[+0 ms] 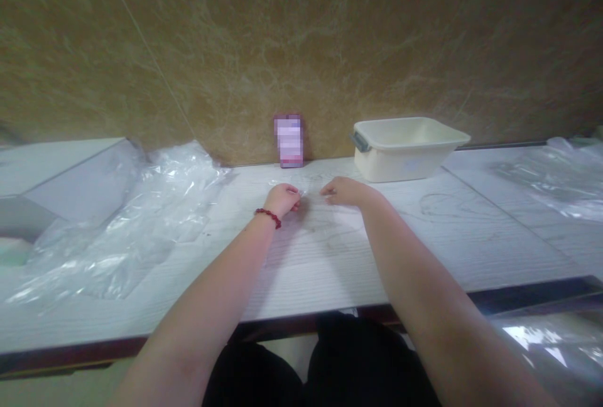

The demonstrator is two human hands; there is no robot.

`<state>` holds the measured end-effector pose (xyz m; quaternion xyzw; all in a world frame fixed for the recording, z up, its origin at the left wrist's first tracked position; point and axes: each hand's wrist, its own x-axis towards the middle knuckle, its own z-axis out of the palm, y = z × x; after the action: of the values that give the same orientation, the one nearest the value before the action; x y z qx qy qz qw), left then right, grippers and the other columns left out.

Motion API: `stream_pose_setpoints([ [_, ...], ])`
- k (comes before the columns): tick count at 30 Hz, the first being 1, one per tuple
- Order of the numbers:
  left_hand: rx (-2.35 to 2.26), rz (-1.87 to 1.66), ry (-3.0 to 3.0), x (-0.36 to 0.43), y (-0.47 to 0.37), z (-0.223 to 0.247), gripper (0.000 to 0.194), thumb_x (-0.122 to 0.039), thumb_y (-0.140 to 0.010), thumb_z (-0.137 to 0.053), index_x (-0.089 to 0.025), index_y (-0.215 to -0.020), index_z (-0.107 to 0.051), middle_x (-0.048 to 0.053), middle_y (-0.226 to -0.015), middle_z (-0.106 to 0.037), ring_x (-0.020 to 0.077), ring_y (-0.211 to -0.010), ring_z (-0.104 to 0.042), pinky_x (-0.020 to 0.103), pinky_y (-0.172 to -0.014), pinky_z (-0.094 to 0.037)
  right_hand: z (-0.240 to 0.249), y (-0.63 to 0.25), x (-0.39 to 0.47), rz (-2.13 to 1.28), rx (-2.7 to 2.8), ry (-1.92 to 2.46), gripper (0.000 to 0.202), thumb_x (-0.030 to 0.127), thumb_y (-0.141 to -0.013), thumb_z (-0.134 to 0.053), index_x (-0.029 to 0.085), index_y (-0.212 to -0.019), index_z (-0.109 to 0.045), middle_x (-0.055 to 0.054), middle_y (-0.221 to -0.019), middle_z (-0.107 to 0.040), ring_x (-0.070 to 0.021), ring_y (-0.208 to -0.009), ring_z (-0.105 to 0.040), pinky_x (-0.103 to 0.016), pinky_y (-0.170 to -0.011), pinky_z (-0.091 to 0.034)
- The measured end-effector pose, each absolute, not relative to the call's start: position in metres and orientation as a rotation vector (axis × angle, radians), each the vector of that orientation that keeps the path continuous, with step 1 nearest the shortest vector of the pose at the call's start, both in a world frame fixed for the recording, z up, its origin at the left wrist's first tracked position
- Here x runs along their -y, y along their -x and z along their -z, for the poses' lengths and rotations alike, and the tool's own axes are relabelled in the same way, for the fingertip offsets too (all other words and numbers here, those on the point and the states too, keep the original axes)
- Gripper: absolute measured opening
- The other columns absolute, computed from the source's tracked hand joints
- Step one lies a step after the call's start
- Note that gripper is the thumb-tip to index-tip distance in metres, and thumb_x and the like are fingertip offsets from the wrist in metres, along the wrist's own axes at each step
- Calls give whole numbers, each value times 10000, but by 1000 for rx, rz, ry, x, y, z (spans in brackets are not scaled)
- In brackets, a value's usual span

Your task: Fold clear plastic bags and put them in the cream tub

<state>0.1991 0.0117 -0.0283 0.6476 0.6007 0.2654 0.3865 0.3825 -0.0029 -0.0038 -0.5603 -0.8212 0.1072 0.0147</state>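
Observation:
My left hand, with a dark red bead bracelet at the wrist, is held just above the white wood-grain table. Its fingers are closed in a pinch on something clear and thin that is too faint to name. My right hand is a short way to the right, fingers bent down and drawn together towards the left hand. What its fingertips hold, if anything, cannot be made out. Faint clear outlines show between and behind the two hands.
Against the brown marbled wall leans a phone. A cream plastic tub with a grey handle stands at right. Clear plastic bags lie at left beside a white box; more clear plastic lies far right.

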Motion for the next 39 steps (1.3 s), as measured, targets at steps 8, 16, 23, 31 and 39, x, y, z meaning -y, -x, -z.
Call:
stream_pose_setpoints([
  [8,-1563,-635,-1754,-16,-196,32,258,-183,-635,-511,-100,-875,-560,59,-658,-619,87,-451,-539,165,-416,-413,-6,-379,11,-366,2553,1813,454,322,-658,-567,243,-1103,-524,-18,-1103,-543,-172,-973,-508,-236,-831,-371],
  [16,-1678,-570,-1968,-14,-194,29,252,-189,-613,-510,-139,-844,-599,42,-697,-641,103,-543,-560,176,-498,-412,-11,-375,16,-316,2547,1836,432,319,-692,-534,274,-1121,-505,-26,-1105,-534,-179,-989,-489,-262,-843,-353],
  [23,-1683,-573,-2058,-13,-194,26,226,-237,-630,-531,-144,-811,-629,52,-737,-645,138,-682,-574,199,-615,-418,-12,-374,17,-337,2619,1886,463,360,-701,-534,294,-1155,-473,-34,-1091,-538,-194,-980,-487,-279,-844,-338],
  [31,-1664,-484,-2177,-15,-191,23,229,-265,-669,-475,-160,-741,-665,54,-749,-648,153,-710,-567,212,-643,-408,-12,-378,17,-365,2634,1946,492,413,-707,-518,347,-1183,-416,-62,-1126,-499,-245,-1006,-466,-337,-838,-327],
  [39,-1726,-367,-2272,-20,-183,23,233,-294,-680,-464,-168,-716,-657,64,-731,-638,171,-700,-567,231,-633,-407,-4,-386,10,-428,2622,1911,525,462,-686,-517,370,-1188,-395,-42,-1154,-477,-229,-987,-484,-325,-837,-338],
])
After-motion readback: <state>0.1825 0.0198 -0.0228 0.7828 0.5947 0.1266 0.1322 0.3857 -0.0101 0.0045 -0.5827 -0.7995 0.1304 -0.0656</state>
